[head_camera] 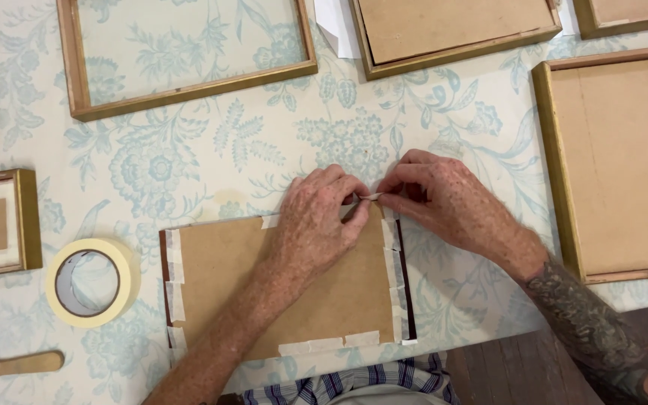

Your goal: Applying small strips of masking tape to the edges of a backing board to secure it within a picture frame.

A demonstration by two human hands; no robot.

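Tape strip (370, 196) pinched between left hand (316, 221) and right hand (433, 199).

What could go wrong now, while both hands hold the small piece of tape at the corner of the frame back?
1. The tape piece, pinched between the left hand and right hand, may fold and stick to itself or the fingers.
2. It may land crooked on the backing board, leaving a gap beside the tape strips already on that edge.
3. The left hand's weight might shift the board.
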